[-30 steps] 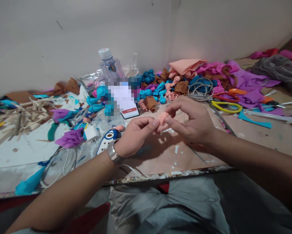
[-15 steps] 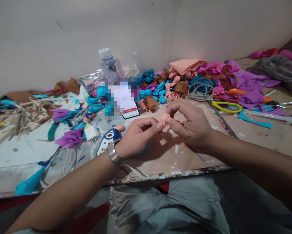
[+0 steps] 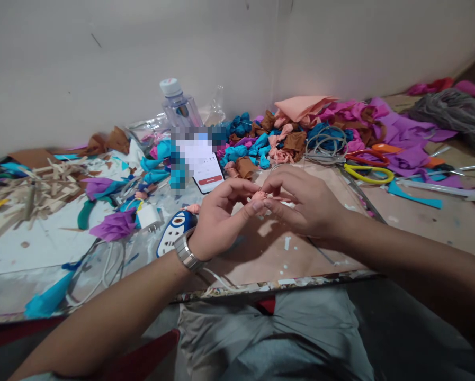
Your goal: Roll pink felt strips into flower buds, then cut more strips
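Between my fingertips is a small peach crepe-paper flower (image 3: pixel 260 196), rolled and gathered, partly hidden by the fingers. My left hand (image 3: pixel 225 217), with a metal watch (image 3: pixel 187 251) at the wrist, pinches it from the left with thumb and forefinger. From the right, my right hand (image 3: pixel 304 203) pinches the same piece between thumb and fingers. Both hands hover over the table's front part. Just beyond them lies a phone (image 3: pixel 208 172) with a lit screen. A blue and white power strip (image 3: pixel 176 233) lies beside my left wrist.
Crumpled paper pieces (image 3: pixel 261 143) in several colours are heaped along the wall. Yellow-handled scissors (image 3: pixel 370 173) lie right of my right hand. A plastic bottle (image 3: pixel 179 108) stands at the back. Wooden sticks (image 3: pixel 46 185) and a purple paper flower (image 3: pixel 114 225) are on the left.
My fingers have closed in around the peach flower, which shows less and sits slightly further left. The right hand has turned and shifted a little. More of the phone's screen shows.
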`<state>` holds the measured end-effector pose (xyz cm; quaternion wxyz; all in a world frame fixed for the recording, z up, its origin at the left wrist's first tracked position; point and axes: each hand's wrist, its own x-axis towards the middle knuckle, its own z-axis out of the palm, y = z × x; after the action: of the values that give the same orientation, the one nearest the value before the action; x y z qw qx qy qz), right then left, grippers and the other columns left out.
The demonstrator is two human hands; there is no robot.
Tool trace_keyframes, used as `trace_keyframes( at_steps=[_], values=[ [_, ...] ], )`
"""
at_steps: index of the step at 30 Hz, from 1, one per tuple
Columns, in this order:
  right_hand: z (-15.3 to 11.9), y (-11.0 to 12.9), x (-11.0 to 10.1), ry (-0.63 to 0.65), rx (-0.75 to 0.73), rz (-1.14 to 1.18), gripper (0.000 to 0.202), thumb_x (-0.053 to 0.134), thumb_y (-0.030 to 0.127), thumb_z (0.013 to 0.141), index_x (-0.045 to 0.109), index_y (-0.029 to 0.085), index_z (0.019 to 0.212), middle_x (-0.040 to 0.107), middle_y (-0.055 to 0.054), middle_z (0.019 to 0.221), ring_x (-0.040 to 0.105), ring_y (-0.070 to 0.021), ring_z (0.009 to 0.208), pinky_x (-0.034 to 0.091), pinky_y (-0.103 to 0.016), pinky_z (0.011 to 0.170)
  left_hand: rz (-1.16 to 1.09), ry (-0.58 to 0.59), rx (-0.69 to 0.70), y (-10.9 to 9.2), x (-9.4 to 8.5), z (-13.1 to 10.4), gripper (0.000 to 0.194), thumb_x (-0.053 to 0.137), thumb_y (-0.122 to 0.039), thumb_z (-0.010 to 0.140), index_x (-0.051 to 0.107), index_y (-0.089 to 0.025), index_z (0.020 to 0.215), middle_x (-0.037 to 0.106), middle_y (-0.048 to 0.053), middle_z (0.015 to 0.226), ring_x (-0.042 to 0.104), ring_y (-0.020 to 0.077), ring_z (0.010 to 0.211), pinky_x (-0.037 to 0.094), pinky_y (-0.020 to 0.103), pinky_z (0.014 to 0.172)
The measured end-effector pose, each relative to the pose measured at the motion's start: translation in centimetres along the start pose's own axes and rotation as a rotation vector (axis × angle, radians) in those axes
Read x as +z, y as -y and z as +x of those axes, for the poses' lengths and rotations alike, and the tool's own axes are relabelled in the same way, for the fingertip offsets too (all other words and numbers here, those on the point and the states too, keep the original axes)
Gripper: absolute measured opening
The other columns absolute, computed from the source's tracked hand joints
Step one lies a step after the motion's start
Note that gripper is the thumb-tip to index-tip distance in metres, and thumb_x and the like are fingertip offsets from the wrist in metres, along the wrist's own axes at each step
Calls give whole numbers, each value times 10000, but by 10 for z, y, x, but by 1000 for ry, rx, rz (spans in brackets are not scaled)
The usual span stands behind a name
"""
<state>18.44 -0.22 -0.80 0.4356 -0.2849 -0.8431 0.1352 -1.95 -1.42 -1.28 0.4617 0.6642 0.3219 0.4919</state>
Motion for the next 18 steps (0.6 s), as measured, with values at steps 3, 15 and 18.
trace_keyframes(
  at_steps=[3, 15, 18],
  values=[
    [0, 0, -1, -15, 3, 15, 191, 628, 395, 990, 635, 205, 981, 678, -48, 917, 615, -191, 848, 456, -332, 782, -20, -14, -9, -1, 0, 1, 208, 779, -277, 882, 684, -178, 1038, 726, 44, 962, 713, 141, 874, 602, 254, 799],
    [-2, 1, -2, -27, 63, 71, 74, 658, 290, 969, 649, 217, 960, 705, -26, 902, 649, -176, 825, 462, -314, 764, 0, -52, -51, -1, -2, 1, 211, 753, -320, 906, 720, -189, 1068, 749, 59, 987, 719, 158, 905, 600, 259, 790],
    [-2, 1, -2, -47, 72, 63, 71, 669, 289, 966, 666, 218, 959, 709, -23, 895, 653, -175, 826, 465, -313, 771, -11, -57, -49, 0, -2, 1, 213, 749, -313, 910, 704, -191, 1079, 745, 47, 974, 718, 143, 883, 599, 245, 777]
  ],
)
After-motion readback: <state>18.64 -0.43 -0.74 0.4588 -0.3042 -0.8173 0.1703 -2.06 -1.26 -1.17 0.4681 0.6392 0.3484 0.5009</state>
